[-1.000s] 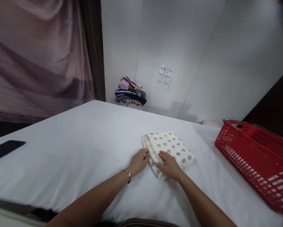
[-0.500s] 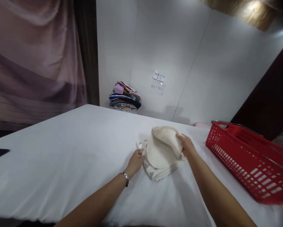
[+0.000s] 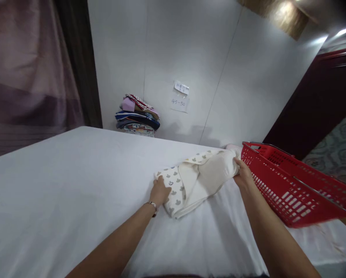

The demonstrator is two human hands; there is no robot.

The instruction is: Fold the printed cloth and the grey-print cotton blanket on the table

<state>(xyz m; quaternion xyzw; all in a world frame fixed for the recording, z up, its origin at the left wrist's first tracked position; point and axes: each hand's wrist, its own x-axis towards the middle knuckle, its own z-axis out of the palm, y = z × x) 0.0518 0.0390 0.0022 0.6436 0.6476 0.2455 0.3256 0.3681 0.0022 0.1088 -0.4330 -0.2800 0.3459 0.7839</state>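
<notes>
A cream cloth [image 3: 190, 181] printed with small grey shapes lies partly unfolded on the white table [image 3: 74, 193]. My left hand [image 3: 160, 192] presses down on its near left edge with the fingers curled over the fabric. My right hand [image 3: 242, 173] grips the cloth's far end, bunched up, and holds it stretched out to the right beside the red basket [image 3: 291, 189]. A bracelet sits on my left wrist.
The red plastic basket with metal handles stands on the table's right side, just past my right hand. A stack of folded colourful clothes [image 3: 138, 116] rests at the table's far edge against the white wall, below two paper notes [image 3: 180, 96]. A curtain hangs at left.
My right hand lifted the top layer of the folded cloth and pulled it out to the right, opening it. My left hand stayed on the left edge. The view swung right.
</notes>
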